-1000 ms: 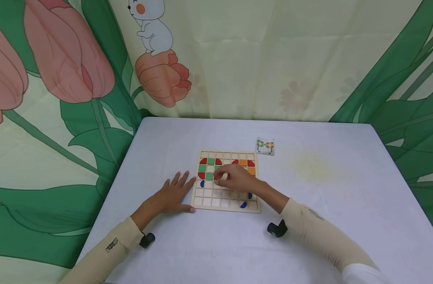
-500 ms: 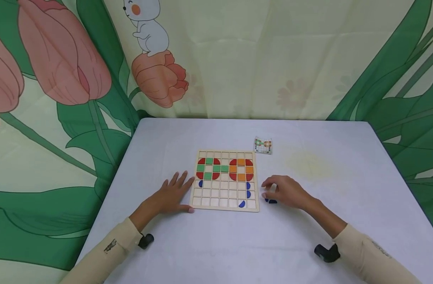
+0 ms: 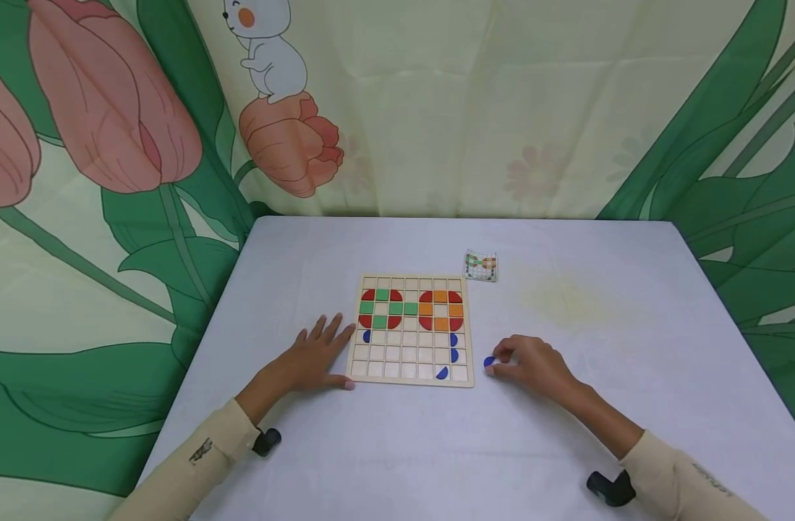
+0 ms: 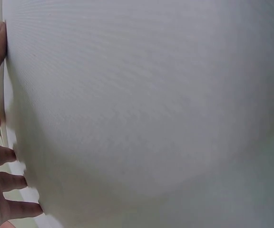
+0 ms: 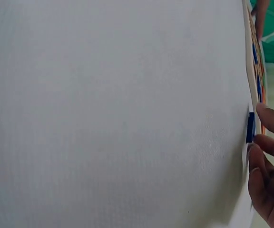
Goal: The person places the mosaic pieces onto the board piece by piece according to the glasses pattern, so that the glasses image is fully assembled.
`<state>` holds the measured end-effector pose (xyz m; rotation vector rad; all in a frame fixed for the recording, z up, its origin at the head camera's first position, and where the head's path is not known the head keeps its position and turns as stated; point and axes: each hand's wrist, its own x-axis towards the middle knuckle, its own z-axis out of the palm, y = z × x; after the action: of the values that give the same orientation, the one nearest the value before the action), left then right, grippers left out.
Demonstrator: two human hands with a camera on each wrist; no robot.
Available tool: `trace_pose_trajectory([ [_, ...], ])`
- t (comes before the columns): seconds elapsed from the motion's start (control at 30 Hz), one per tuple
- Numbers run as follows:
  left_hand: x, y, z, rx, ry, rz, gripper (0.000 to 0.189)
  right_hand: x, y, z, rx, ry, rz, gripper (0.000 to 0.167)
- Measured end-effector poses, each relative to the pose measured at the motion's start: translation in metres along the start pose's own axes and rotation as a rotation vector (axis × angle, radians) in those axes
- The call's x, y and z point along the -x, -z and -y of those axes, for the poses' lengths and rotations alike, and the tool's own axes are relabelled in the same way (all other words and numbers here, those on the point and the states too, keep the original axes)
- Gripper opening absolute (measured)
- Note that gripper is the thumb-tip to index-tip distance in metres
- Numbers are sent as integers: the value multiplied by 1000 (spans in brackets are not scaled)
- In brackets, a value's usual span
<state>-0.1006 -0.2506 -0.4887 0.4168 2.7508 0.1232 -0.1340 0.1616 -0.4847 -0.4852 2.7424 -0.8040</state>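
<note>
A square wooden grid board (image 3: 397,383) lies on the white table. Red quarter-circle, green and orange square tiles form two rings joined by a green tile (image 3: 411,309). Several blue half-circle tiles sit in lower cells, one (image 3: 442,373) tilted. At the board's left side my left hand (image 3: 312,358) lies with fingers spread, thumb touching its lower left corner. Right of the board, my right hand (image 3: 534,367) has curled fingers, thumb and index at a blue half-circle tile (image 3: 489,361). The right wrist view shows that blue tile (image 5: 250,127) between the fingertips, close to the table.
A small printed card (image 3: 480,266) with a coloured grid pattern lies by the board's upper right corner. Behind the table (image 3: 586,289) hangs a curtain (image 3: 436,145) printed with tulips and a white animal.
My right hand has left the board, moving right and down to the loose blue tiles. A red tile and a blue tile are now uncovered on the board. My left hand stays put.
</note>
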Motion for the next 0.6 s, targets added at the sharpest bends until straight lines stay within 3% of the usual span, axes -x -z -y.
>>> trace_pose_trajectory([
  [0.2,1,0,-1,-3,-7,-3,110,1,-4,7,21,-34,-20,25],
  [0.6,2,3,-1,-12,-3,7,111,-2,-8,8,-79,14,39,24],
])
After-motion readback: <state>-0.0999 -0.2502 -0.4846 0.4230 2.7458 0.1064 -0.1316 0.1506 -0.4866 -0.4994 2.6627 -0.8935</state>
